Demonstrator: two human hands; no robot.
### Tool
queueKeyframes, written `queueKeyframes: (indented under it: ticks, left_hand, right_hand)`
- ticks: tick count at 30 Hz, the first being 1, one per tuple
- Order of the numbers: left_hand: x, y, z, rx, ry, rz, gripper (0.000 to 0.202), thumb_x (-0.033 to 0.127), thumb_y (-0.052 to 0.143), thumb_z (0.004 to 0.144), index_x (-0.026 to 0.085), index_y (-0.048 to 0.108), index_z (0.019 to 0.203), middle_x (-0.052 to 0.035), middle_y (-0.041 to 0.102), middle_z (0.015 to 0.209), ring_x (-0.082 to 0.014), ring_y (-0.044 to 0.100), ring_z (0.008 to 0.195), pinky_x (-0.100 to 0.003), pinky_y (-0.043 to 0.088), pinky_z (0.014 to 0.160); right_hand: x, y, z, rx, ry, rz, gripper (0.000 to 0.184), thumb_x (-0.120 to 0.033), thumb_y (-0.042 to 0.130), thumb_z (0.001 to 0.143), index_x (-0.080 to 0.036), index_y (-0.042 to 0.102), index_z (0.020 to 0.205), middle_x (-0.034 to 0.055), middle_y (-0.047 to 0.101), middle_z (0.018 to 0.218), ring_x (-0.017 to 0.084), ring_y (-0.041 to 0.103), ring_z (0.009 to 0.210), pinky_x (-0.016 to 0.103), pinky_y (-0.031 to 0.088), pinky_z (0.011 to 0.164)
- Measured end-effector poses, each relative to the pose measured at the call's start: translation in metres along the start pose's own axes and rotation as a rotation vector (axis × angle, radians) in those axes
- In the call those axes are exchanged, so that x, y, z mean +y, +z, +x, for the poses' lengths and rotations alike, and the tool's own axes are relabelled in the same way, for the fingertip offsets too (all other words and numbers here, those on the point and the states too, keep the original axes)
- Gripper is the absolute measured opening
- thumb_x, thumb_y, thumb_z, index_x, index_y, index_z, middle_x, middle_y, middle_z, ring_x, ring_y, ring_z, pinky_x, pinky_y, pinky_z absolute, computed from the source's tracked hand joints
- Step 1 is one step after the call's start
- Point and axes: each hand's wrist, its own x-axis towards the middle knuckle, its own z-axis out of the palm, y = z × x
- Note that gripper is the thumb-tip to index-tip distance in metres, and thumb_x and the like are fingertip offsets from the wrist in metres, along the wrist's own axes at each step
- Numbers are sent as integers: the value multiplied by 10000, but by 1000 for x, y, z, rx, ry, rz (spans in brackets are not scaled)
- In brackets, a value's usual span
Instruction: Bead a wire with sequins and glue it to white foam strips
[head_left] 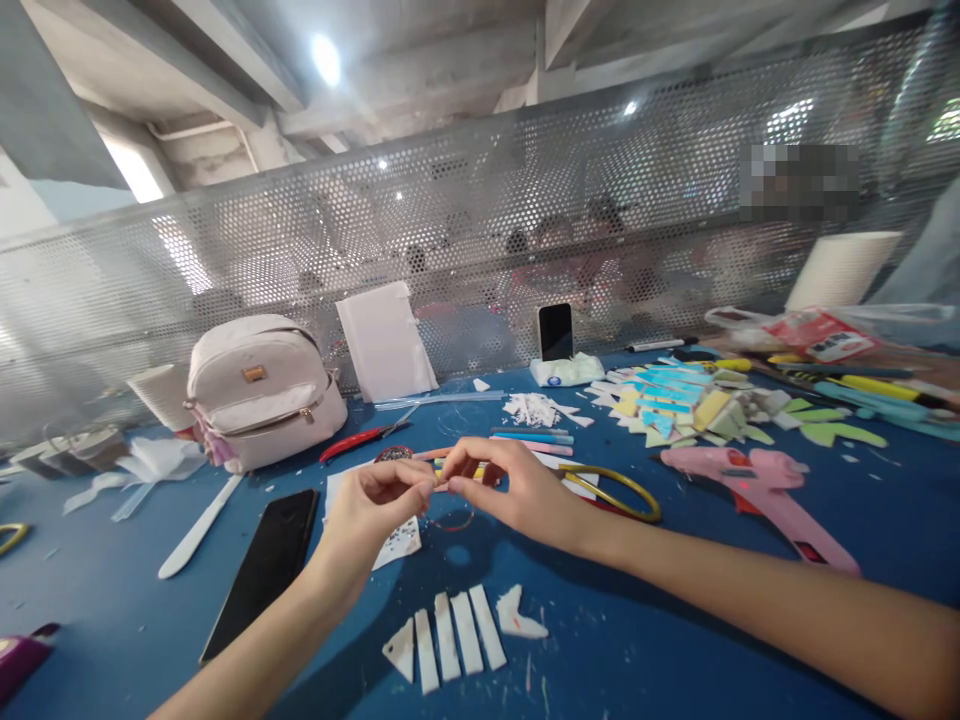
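Note:
My left hand and my right hand meet above the middle of the table, fingertips pinched together and almost touching. A thin red string curves in a loop just below the fingertips and appears to run up between them; the pinched part is too small to make out. Nearer to me lie flat white foam pieces: a triangle with a small hole, several strips side by side, and a notched tail-like piece. Under my left hand is a white card bearing small dark dots.
Gold-handled scissors lie beside my right wrist, a pink glue gun farther right. A black phone and white plastic knife are left. Behind stand a white backpack, a red-handled tool and coloured foam scraps.

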Motion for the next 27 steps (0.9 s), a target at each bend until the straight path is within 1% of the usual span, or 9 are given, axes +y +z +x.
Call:
queueKeyframes:
  ticks: [3,7,11,17,27]
  left_hand:
    - [-4,-1,1,-5,-8,-9,233,265,745,769,139,674,587,-4,570,629,-116,473,642,-207,367,588]
    - [-4,-1,0,-17,-15,-15,241,280,747,770,133,676,591,-7,572,637,-113,466,635,-206,356,576]
    - [-2,0,0,-26,-8,-10,245,275,745,774,136,674,585,-17,597,671,-119,491,661,-201,378,585]
    - [-5,0,1,-43,29,-2,204,239,755,764,142,696,594,-23,626,702,-115,519,658,-193,422,586]
    - [-1,2,-2,-47,21,-2,167,231,757,757,142,707,626,-29,631,730,-120,543,668,-201,449,595]
  right_hand:
    - [-3,-1,1,8,-5,24,57,-200,586,866,-184,629,900,18,661,855,131,601,737,225,438,577]
    - [-3,-1,1,31,-25,31,25,-176,613,839,-182,621,861,11,645,847,120,583,712,221,440,565]
    - [-1,-1,1,46,-34,23,31,-153,610,830,-180,624,834,8,641,845,115,573,709,218,431,563]
    - [0,-1,0,44,-46,26,29,-158,586,839,-181,602,831,-2,619,824,104,552,681,213,428,552]
    - [-1,0,-1,33,-58,27,38,-147,571,832,-182,582,840,-8,593,808,100,527,675,209,419,549]
